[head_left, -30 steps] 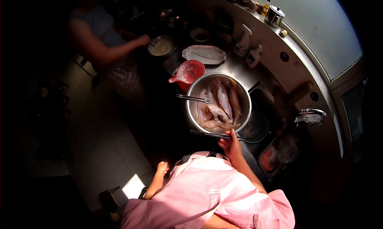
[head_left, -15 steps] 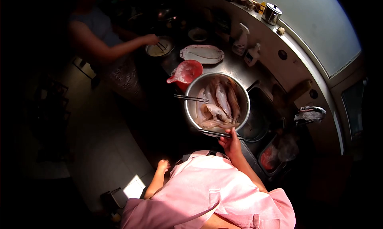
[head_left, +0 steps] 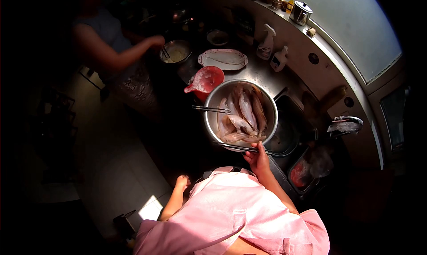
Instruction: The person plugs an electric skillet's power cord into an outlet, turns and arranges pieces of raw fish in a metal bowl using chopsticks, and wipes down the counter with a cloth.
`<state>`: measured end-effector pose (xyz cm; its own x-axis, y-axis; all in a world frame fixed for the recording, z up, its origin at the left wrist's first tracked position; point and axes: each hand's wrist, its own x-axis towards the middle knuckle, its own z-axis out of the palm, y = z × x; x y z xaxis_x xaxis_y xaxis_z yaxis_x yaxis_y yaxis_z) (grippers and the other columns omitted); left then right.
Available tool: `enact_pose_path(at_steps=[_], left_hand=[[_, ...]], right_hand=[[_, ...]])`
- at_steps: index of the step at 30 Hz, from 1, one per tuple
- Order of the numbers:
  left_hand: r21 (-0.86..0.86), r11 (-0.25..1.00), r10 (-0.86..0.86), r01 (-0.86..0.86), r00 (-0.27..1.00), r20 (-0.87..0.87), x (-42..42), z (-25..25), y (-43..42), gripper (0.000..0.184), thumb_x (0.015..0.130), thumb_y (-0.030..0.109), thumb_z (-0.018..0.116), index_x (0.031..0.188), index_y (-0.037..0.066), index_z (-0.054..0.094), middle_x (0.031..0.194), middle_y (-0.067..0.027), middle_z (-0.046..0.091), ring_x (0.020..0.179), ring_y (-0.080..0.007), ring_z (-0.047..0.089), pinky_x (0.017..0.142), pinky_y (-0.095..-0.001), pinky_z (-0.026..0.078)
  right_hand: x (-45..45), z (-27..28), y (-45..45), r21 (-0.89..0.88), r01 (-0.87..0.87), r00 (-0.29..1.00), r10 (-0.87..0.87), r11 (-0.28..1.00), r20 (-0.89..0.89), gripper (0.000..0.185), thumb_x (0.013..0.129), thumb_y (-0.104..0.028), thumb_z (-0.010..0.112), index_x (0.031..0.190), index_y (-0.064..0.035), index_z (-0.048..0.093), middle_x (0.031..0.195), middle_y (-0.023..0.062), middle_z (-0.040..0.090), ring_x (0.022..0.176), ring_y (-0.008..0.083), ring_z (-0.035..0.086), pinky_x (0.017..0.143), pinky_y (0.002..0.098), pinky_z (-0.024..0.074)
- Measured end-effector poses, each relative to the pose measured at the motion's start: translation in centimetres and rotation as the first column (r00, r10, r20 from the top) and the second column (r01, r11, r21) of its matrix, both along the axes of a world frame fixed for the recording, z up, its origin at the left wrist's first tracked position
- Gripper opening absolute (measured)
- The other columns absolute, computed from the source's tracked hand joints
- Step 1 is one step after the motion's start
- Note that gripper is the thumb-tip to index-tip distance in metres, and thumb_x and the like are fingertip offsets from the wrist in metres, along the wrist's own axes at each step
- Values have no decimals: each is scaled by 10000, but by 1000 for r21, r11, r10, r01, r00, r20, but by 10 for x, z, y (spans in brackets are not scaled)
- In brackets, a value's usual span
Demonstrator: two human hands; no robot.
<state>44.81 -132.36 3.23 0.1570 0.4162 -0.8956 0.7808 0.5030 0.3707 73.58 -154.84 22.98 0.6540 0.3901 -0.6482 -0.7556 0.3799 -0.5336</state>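
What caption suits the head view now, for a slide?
Right grip holding chopsticks at the near edge of a metal bowl of fish, beside a red container.

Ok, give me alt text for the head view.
A right hand holds dark chopsticks by a metal bowl of what looks like raw fish. Beyond sit a red container and white dish; another person's hand is near a smaller bowl.

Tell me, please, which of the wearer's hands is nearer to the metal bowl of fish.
Right: the right hand grips chopsticks at the near rim of the metal bowl; the left hand is farther off, down to the left.
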Motion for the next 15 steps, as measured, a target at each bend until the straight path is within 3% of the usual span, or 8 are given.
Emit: enact_pose_path(at_steps=[15], left_hand=[[-19,1000,23,-23,1000,-19,-21,-22,-7,197,846,256,494,970,106,524,801,-47,588,658,-181,568,597,-363,408]], right_hand=[[-2,1,0,-13,-6,1000,6,1000,-7,295,861,-413,486,881,-124,541,711,23,587,607,154,590,577,333,494]])
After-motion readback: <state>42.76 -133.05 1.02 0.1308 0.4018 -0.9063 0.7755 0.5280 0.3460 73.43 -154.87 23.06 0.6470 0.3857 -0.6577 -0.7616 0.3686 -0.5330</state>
